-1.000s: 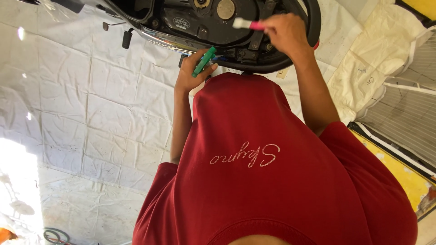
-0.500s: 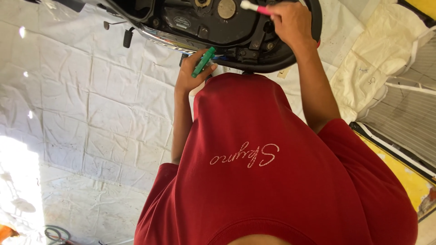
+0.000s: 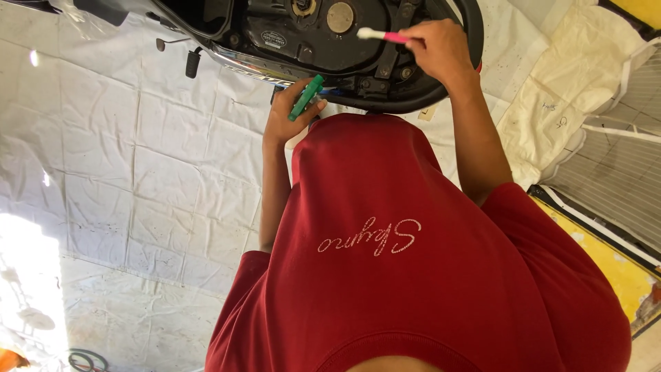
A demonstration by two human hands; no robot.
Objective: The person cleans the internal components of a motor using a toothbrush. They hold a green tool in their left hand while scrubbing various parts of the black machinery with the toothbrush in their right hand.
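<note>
Overhead view: looking straight down past a red shirt (image 3: pixel 413 275) at a person's two bare hands working on the open black body of a motorbike (image 3: pixel 330 48).
Right hand: the right hand (image 3: pixel 441 52) is clenched around the pink handle of a small brush (image 3: pixel 382 34), its pale bristle head pointing left over the dark engine bay, near a round metal cap (image 3: pixel 340 17).
Left hand: the left hand (image 3: pixel 292 117) grips a green tool (image 3: pixel 305 98), held slanted just below the bike's lower edge and not touching any part that can be seen.
Where the brush is: above the recessed black parts; whether the bristles touch the surface cannot be told from here.
Ground: a creased white sheet (image 3: pixel 138 158) covers the floor under the bike, with cream cloth (image 3: pixel 564 103) to the right.
Doing it well: a judgement only, but short, light strokes with the bristle tip should suit these tight recesses; keeping the wrist low would steady the head.
Risk: the green tool in the other hand could knock the chrome trim (image 3: pixel 248 65) if that hand drifts upward.
</note>
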